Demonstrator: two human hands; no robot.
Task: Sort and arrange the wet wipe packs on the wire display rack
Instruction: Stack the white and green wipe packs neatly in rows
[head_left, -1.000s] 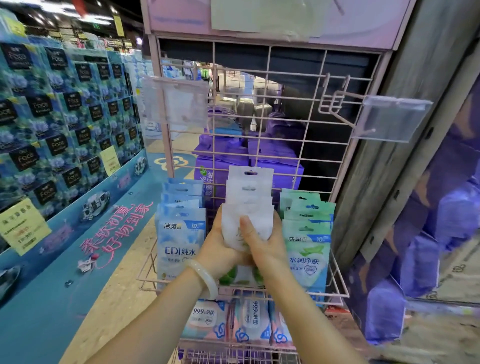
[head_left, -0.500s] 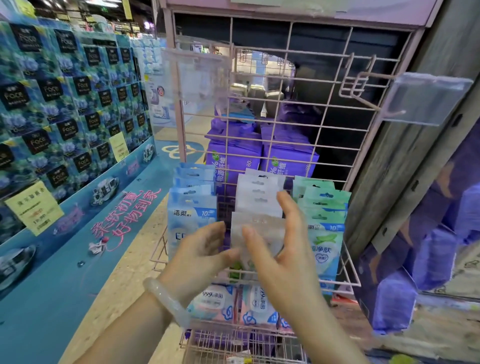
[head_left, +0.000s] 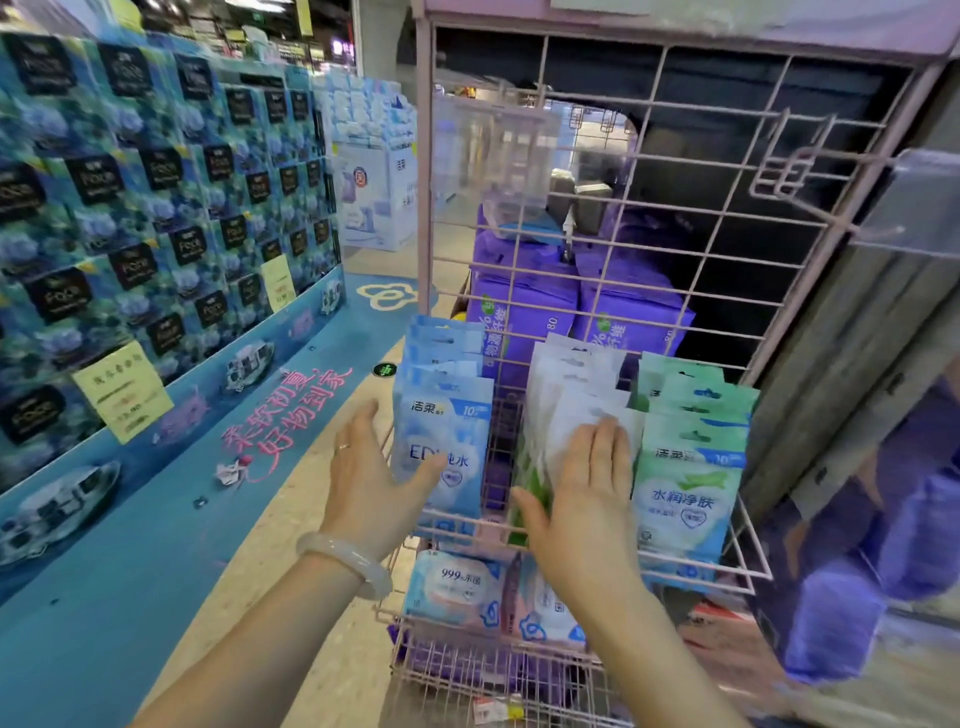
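Standing in the centre and right of the frame is a pink wire display rack (head_left: 680, 171), with three rows of wet wipe packs sitting upright in its middle basket. The blue packs (head_left: 444, 431) are occupying the left row, the white packs (head_left: 576, 395) the middle row, and the green packs (head_left: 691, 467) the right row; each row is stacked front to back, and the rows are standing just beside one another.

The right hand (head_left: 582, 493) is lying flat against the front of the white packs, fingers (head_left: 605, 441) extended and held together, thumb spread toward the lower left. It is pressing on the pack face, not gripping it. The left hand (head_left: 371, 483) is open beside the blue packs, fingers straight and pointing up, with the thumb touching the face of the front blue pack. It is enclosing nothing. A pale bangle (head_left: 345, 564) is sitting on the left wrist, and a thin ring is showing on one finger.

Below the middle basket, in the lower centre of the frame, larger pink-and-blue packs (head_left: 457, 587) are lying in a lower tier. Purple packs (head_left: 524, 312) are visible behind the wire grid. A clear plastic label holder (head_left: 919, 208) is projecting from a hook at the right edge. A blue product wall (head_left: 156, 208) is filling the left of the frame.
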